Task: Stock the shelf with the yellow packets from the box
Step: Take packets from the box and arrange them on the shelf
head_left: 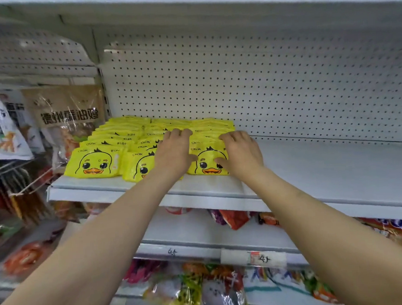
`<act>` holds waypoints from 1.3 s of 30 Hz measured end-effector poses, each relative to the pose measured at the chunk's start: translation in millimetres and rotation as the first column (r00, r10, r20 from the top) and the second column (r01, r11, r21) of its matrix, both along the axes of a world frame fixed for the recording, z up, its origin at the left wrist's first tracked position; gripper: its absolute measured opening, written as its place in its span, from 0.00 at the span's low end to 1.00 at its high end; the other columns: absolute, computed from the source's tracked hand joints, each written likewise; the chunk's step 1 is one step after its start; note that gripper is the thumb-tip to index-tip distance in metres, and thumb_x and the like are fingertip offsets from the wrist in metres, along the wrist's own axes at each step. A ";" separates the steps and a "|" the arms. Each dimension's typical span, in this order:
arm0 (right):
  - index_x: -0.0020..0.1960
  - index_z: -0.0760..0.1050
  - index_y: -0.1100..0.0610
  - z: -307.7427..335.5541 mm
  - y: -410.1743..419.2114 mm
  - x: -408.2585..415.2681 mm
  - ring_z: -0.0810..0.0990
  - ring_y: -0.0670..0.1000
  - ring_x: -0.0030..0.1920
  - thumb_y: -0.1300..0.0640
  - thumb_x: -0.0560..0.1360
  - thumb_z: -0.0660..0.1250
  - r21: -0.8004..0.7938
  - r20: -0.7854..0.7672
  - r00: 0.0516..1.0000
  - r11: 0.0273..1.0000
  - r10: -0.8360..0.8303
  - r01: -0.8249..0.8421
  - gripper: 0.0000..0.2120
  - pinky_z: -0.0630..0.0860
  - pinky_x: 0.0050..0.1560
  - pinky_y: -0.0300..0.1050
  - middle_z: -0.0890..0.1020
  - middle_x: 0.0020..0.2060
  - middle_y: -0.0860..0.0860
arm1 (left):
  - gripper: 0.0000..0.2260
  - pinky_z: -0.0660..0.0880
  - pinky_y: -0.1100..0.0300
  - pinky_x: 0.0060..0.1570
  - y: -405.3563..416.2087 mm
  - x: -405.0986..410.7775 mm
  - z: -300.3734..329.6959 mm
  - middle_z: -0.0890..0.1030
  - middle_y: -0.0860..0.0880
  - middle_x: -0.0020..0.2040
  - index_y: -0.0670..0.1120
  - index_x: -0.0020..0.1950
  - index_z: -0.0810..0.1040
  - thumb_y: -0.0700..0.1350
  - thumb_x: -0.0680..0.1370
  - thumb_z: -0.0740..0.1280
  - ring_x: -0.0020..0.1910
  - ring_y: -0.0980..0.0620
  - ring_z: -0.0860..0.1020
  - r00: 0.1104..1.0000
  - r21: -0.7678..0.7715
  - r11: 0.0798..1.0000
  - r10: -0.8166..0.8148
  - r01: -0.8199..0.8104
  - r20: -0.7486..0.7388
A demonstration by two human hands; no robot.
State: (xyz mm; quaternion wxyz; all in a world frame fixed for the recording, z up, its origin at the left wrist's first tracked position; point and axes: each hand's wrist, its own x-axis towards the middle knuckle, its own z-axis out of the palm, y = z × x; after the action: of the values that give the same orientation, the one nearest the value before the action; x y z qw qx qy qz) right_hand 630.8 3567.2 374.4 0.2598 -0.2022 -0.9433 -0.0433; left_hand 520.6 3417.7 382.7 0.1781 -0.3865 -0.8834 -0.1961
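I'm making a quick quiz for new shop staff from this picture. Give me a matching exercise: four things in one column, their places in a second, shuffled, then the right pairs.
Things:
1. left hand
2. right hand
3. brown bag with dark lettering
4. handwritten price label

Places:
A. on the front edge of a lower shelf
B. on the rightmost row of yellow packets
C. hanging left of the packets, in the next bay
D. on the middle row of packets

Pairs: 1-D, 2-B, 3-C, 4-A
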 end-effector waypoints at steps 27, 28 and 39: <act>0.71 0.68 0.51 -26.9 -348.4 -65.5 0.65 0.55 0.70 0.44 0.78 0.64 -0.135 0.023 0.704 0.700 0.710 -0.701 0.24 0.70 0.65 0.53 0.70 0.69 0.51 | 0.22 0.72 0.47 0.59 -395.4 50.1 -37.4 0.74 0.46 0.64 0.47 0.67 0.72 0.56 0.77 0.66 0.63 0.42 0.71 0.822 -0.112 0.817 0.550 -0.566 -0.148; 0.71 0.67 0.51 -31.2 -364.2 -78.0 0.65 0.54 0.69 0.44 0.78 0.63 -0.138 0.034 0.696 0.693 0.717 -0.708 0.24 0.71 0.65 0.52 0.69 0.69 0.51 | 0.21 0.72 0.48 0.59 -411.1 39.2 -42.1 0.74 0.47 0.64 0.48 0.66 0.72 0.57 0.77 0.66 0.63 0.43 0.71 0.819 -0.120 0.811 0.557 -0.572 -0.140; 0.71 0.67 0.50 -115.4 -510.2 -223.2 0.67 0.56 0.68 0.45 0.78 0.63 -0.325 0.148 0.695 0.698 0.704 -0.638 0.23 0.72 0.63 0.57 0.69 0.67 0.51 | 0.21 0.71 0.48 0.58 -551.8 -101.8 -118.4 0.73 0.46 0.64 0.48 0.67 0.71 0.57 0.78 0.62 0.64 0.42 0.70 0.841 -0.283 0.809 0.541 -0.515 0.016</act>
State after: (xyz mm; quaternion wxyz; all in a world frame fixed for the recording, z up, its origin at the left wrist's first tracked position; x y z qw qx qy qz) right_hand 407.6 3057.1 259.1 0.1034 0.1359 -0.9742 0.1473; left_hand 418.8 2865.9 264.3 0.1291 -0.1364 -0.9815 -0.0359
